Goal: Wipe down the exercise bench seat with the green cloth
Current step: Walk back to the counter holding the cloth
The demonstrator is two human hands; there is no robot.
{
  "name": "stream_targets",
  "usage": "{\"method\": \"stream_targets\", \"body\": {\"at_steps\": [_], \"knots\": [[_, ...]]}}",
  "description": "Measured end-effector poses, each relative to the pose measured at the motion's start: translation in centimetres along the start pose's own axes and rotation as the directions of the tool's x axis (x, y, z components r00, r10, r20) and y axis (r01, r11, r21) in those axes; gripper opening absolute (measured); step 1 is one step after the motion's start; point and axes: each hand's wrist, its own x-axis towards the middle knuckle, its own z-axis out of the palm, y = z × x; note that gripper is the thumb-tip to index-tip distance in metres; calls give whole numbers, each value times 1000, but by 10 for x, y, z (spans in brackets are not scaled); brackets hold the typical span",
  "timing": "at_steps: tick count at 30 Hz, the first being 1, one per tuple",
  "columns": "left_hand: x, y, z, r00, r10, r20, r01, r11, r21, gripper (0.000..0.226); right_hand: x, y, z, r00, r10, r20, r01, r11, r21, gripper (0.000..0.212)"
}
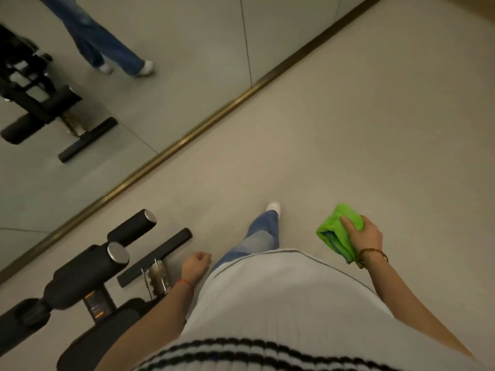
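Right hand [365, 234] grips a folded bright green microfibre cloth [338, 232], fingers curled round it with the forefinger laid straight across the top; cloth hangs in the air at the person's right side, above the pale grey floor [348, 129], well apart from the bench. A thin beaded bracelet [373, 252] sits on that wrist. Left hand [197, 265] hangs at the left hip, fingers loosely curled in, holding nothing; a red thread band [186, 282] is on its wrist. Black padded exercise bench seat [107, 333] lies at lower left, only its edge showing, partly behind the left forearm. Ahead of it are the bench's black foam leg rollers with silver end caps [117, 247], a black floor crossbar [158, 257] and a chrome bracket [158, 279]. One leg in blue jeans [257, 239] steps forward with a white shoe [273, 208]. Pale ribbed top with dark stripes [281, 317] fills the bottom. A wall mirror with a brass bottom trim [187, 140] runs diagonally at upper left, reflecting the bench and the legs.
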Motion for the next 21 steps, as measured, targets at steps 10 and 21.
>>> {"method": "stream_targets", "body": {"at_steps": [10, 21], "knots": [[127, 280, -17, 975, 188, 116, -211, 950, 229, 23, 79, -20, -26, 883, 460, -93, -433, 875, 215, 46], [191, 623, 121, 822, 439, 363, -558, 748, 359, 22, 182, -4, -89, 542, 837, 75, -748, 440, 497, 53]]}}
